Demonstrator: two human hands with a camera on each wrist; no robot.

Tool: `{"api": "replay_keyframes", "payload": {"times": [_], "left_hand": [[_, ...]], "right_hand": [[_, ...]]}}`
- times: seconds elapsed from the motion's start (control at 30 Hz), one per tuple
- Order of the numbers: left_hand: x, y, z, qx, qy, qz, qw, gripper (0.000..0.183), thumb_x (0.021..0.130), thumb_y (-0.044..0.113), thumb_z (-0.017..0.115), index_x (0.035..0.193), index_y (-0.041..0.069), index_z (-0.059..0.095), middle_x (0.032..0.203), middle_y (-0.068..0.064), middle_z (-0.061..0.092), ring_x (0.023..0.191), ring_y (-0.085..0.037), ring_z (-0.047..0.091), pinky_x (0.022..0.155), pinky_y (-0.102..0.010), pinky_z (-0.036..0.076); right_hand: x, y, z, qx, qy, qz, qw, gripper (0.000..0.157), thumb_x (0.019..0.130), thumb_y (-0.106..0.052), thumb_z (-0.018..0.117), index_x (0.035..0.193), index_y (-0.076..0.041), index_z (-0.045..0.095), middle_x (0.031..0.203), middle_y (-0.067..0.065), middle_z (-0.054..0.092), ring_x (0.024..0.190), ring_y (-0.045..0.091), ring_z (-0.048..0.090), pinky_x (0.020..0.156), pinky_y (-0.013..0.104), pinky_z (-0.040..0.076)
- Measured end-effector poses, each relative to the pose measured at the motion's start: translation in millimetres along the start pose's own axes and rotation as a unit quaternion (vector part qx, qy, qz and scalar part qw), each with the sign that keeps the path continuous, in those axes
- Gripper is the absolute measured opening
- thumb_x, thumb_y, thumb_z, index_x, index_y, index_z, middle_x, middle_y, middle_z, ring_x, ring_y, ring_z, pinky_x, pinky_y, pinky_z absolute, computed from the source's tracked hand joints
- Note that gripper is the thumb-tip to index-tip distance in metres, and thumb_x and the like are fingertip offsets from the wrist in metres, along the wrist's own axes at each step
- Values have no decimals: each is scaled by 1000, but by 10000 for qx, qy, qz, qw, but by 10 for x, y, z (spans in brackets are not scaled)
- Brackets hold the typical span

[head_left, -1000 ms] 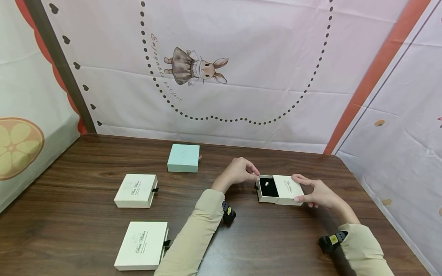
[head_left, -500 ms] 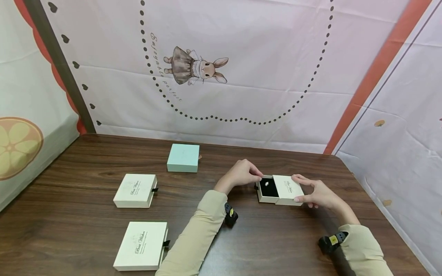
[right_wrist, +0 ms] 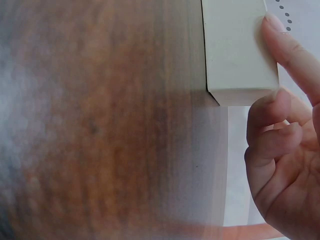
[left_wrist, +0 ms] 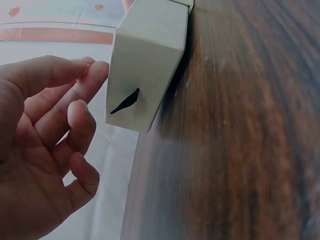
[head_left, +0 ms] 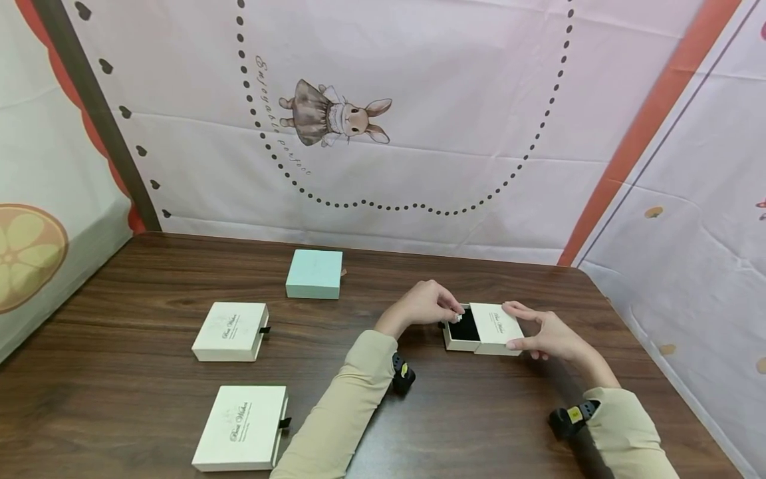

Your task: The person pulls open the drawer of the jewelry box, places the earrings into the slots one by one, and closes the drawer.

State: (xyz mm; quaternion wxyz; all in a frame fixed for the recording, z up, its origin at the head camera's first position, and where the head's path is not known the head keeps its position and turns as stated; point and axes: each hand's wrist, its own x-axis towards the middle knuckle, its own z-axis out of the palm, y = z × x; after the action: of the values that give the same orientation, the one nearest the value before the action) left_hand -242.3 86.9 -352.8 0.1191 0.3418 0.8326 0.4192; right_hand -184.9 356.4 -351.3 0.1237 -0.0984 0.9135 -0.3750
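A cream jewelry box (head_left: 499, 327) lies on the table with its drawer slid out to the left. Black padding (head_left: 465, 328) lines the drawer. My left hand (head_left: 423, 306) is over the drawer's back left part, thumb and fingertips pinched together. A small silvery piece of jewelry (head_left: 459, 319) shows at those fingertips; its exact kind is too small to tell. In the left wrist view the drawer end carries a black ribbon tab (left_wrist: 126, 101), beside the fingers. With thumb and fingers on opposite sides, my right hand (head_left: 553, 339) holds the right end of the box sleeve.
Two more cream boxes with black tabs stand at the left, one farther back (head_left: 231, 331) and one nearer (head_left: 241, 428). A mint-green box (head_left: 314, 274) sits near the back edge of the wooden table (head_left: 131, 399). A printed cloth (head_left: 455, 120) hangs behind.
My left hand has moved right, from the drawer's back left corner to over the padding, reaching the silvery piece there. The right hand keeps its hold on the sleeve.
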Motion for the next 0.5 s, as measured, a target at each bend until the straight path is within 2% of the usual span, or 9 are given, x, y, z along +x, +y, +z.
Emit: {"api": "replay_keyframes", "payload": {"times": [0.17, 0.3, 0.5], "left_hand": [[13, 18, 17, -399, -245, -71, 9989, 13, 78, 7, 68, 90, 8, 71, 81, 1, 71, 70, -1, 63, 63, -18, 47], [24, 31, 35, -475, -388, -132, 9980, 12, 77, 6, 69, 89, 7, 69, 80, -1, 71, 65, -3, 62, 59, -18, 47], [35, 38, 53, -388, -231, -123, 9989, 12, 75, 12, 74, 87, 9, 70, 76, 3, 70, 63, -2, 62, 60, -18, 46]], "right_hand": [[4, -2, 3, -10, 2, -1, 10000, 80, 72, -28, 77, 138, -7, 38, 144, 21, 27, 42, 14, 45, 39, 28, 38], [5, -5, -1, 81, -11, 2, 10000, 80, 72, -27, 77, 138, -6, 38, 144, 21, 26, 42, 14, 45, 38, 28, 38], [13, 3, 1, 126, -2, 3, 9999, 80, 71, -27, 77, 138, -6, 38, 145, 21, 26, 42, 14, 45, 38, 28, 38]]}}
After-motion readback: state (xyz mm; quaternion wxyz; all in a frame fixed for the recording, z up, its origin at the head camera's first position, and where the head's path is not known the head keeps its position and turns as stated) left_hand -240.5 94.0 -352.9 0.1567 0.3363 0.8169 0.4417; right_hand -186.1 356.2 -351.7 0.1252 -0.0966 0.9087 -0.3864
